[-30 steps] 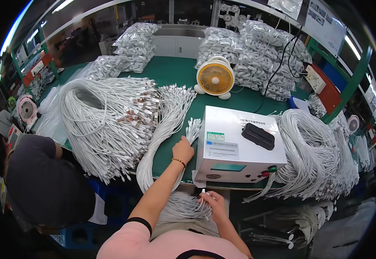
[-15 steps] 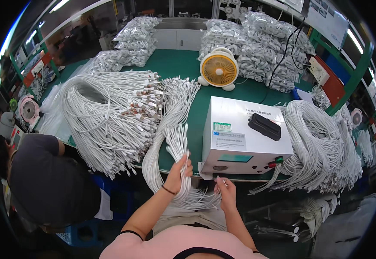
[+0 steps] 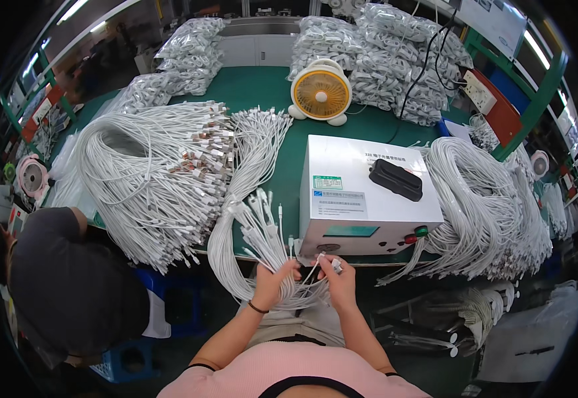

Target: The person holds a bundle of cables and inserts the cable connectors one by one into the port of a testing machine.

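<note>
My left hand [image 3: 276,284] is closed round a bunch of white cables [image 3: 262,232], whose plug ends fan out upward over the bench edge. Pinched in the fingers of my right hand [image 3: 341,282] are the white plug ends of a cable, just below a round port [image 3: 329,248] low on the front of a white box-shaped machine [image 3: 368,199]. Whether a plug touches the port I cannot tell. The cable loops [image 3: 295,300] hang over my lap beneath both hands. A longer cable bundle [image 3: 239,192] lies on the bench behind my left hand.
A large cable heap [image 3: 149,172] lies at left, another [image 3: 481,205] at right. The machine bears a black case [image 3: 396,179]. An orange-and-white fan [image 3: 321,93] stands behind it, near stacked bagged cables [image 3: 395,60]. A person in a dark shirt [image 3: 76,278] sits at left.
My right hand has risen to the machine's front with cable ends in its fingers. My left hand has lowered slightly, and its bunch has spread apart. The view has shifted a little.
</note>
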Motion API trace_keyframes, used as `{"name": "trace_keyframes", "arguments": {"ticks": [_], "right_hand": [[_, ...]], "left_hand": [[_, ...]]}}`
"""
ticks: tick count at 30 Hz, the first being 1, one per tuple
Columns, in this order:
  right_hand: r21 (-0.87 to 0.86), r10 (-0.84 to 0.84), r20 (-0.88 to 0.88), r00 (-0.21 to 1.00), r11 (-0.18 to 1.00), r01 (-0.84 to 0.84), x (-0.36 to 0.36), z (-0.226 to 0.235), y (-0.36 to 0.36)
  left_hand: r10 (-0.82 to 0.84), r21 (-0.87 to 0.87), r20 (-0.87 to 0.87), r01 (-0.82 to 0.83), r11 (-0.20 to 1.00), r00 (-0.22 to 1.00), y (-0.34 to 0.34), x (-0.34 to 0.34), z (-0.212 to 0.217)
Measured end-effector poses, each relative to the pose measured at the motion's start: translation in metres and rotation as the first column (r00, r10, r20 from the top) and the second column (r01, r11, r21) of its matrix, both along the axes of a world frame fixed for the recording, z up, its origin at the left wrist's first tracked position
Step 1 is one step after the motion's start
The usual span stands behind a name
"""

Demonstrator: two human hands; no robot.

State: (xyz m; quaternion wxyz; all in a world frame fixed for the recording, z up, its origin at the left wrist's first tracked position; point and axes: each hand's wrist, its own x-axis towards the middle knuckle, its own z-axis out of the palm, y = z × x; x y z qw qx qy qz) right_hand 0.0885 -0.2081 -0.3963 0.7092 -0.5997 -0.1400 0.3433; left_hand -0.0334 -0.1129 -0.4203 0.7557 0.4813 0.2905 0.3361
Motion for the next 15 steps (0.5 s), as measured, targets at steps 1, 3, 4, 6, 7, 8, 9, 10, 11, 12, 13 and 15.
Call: {"name": "trace_keyframes", "arguments": {"ticks": [1,3,4,6,7,8,9,10,11,12,13,15], "right_hand": [[-0.011,0.019,0.008,1.0,1.0,-0.019,0.003,-0.001,0.001],[-0.033,0.059,0.022,0.998,0.998,-0.058,0.007,-0.003,0.002],[-0.034,0.058,0.02,0.998,0.998,-0.057,0.007,-0.003,0.0],[-0.037,0.053,-0.02,0.998,0.998,-0.054,0.008,-0.001,0.002],[-0.039,0.052,-0.04,0.998,0.998,-0.053,0.009,0.0,0.002],[-0.037,0.051,-0.04,0.998,0.998,-0.052,0.012,-0.001,0.003],[-0.02,0.06,-0.089,0.994,0.998,-0.062,0.016,-0.002,0.004],[-0.002,0.07,-0.138,0.988,0.997,-0.071,0.02,-0.003,0.004],[0.016,0.081,-0.186,0.979,0.997,-0.079,0.022,-0.002,0.005],[0.016,0.08,-0.187,0.979,0.997,-0.078,0.022,-0.002,0.005],[0.017,0.075,-0.198,0.977,0.997,-0.073,0.022,-0.002,0.005],[0.018,0.065,-0.22,0.973,0.998,-0.062,0.022,0.0,0.006]], "left_hand": [[-0.024,-0.156,0.092,0.038,0.987,0.995,0.005,0.002,-0.004],[-0.024,-0.44,0.276,0.148,0.886,0.961,0.011,0.005,-0.009],[-0.025,-0.441,0.274,0.148,0.885,0.961,0.008,0.004,-0.012],[0.014,-0.45,0.156,0.058,0.891,0.988,0.0,0.009,-0.004],[0.035,-0.45,0.095,0.012,0.893,0.995,-0.002,0.01,-0.001],[0.034,-0.449,0.095,0.013,0.894,0.995,-0.001,0.011,0.001],[0.037,-0.441,0.136,0.027,0.897,0.99,0.001,0.012,0.004],[0.04,-0.433,0.177,0.041,0.9,0.983,0.004,0.012,0.007],[0.043,-0.424,0.218,0.055,0.904,0.975,0.005,0.013,0.01],[0.042,-0.424,0.217,0.056,0.904,0.975,0.006,0.013,0.012],[0.042,-0.412,0.188,0.04,0.91,0.981,0.006,0.014,0.014],[0.044,-0.385,0.132,0.01,0.923,0.99,0.007,0.014,0.018]]}}
